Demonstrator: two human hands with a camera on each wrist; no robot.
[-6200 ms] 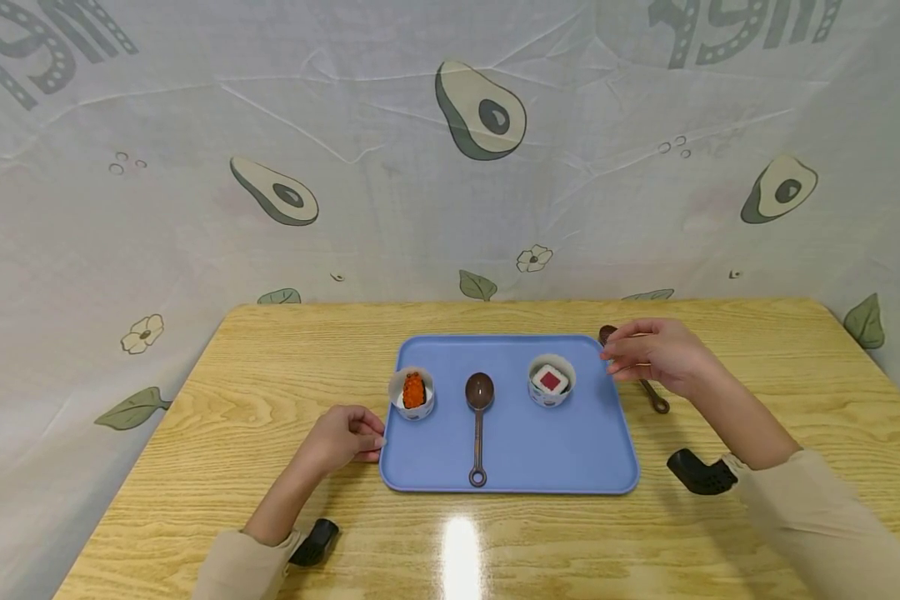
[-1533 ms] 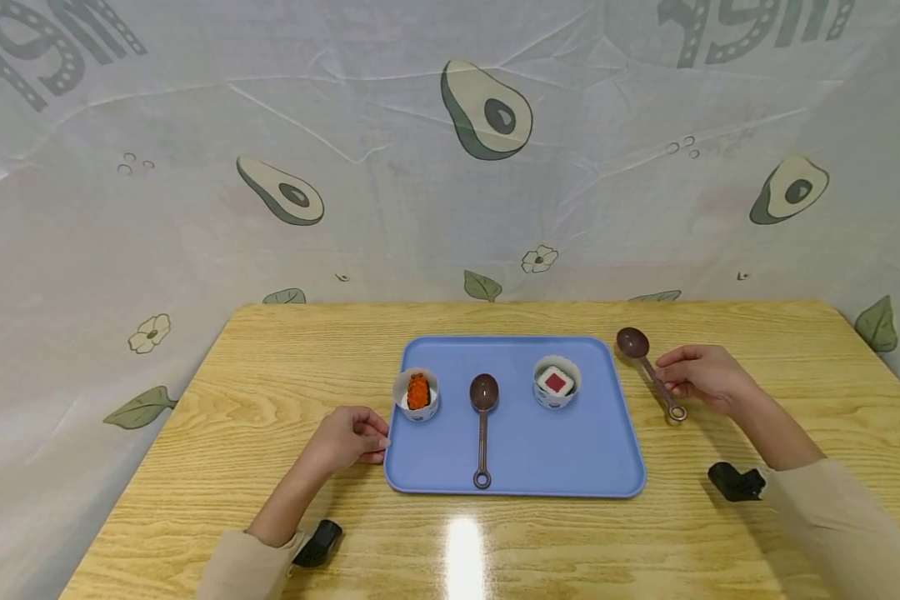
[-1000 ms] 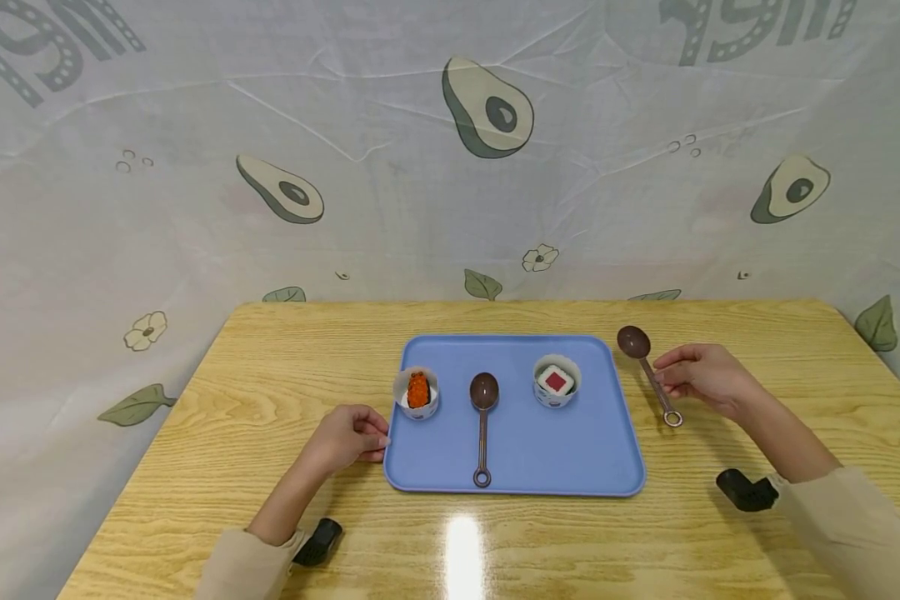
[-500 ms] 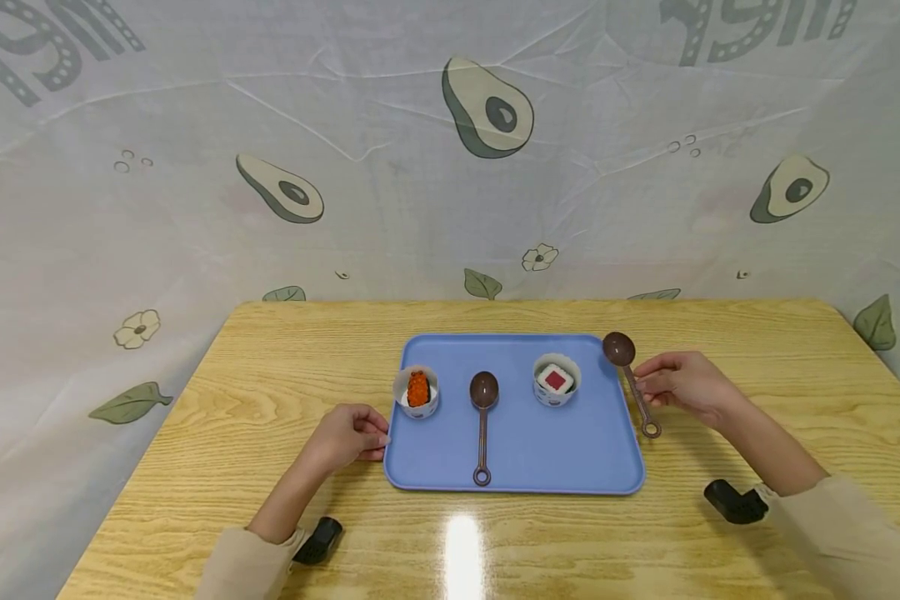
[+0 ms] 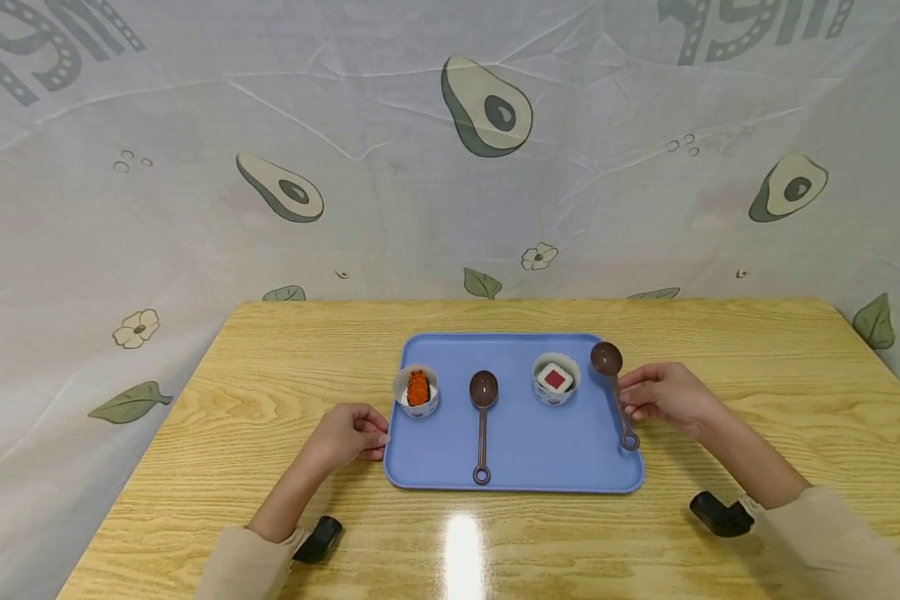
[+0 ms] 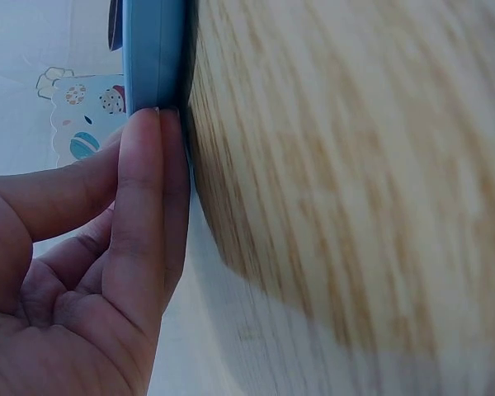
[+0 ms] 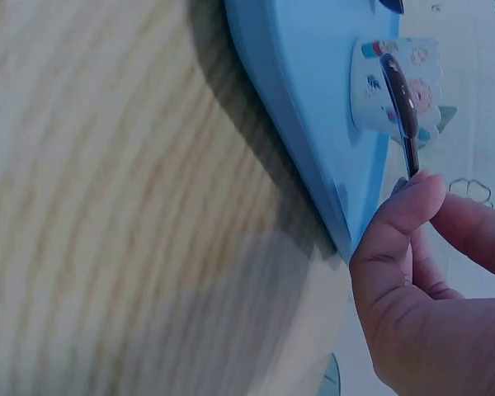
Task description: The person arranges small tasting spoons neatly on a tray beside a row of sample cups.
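My right hand (image 5: 667,396) pinches the handle of a brown spoon (image 5: 607,359) between thumb and fingers, over the right side of a blue tray (image 5: 540,467). In the right wrist view the spoon's handle (image 7: 402,99) stands up from the fingertips, above the tray's surface. My left hand (image 5: 345,437) holds the tray's left edge, its fingertips at the rim (image 6: 155,58) in the left wrist view. On the tray lie a second brown spoon (image 5: 483,417) in the middle, a paper cup with orange roe sushi (image 5: 417,389) at left, and a paper cup with white-and-red sushi (image 5: 554,379) at right.
The tray lies on a wood-grain table (image 5: 307,350). Behind it hangs a pale cloth (image 5: 390,208) printed with avocados. A black wrist device (image 5: 720,512) hangs at the right sleeve, another black device (image 5: 318,540) at the left.
My right hand has picked up the spoon from the table right of the tray and carried it left, over the tray's right side. The left hand stays at the tray's edge.
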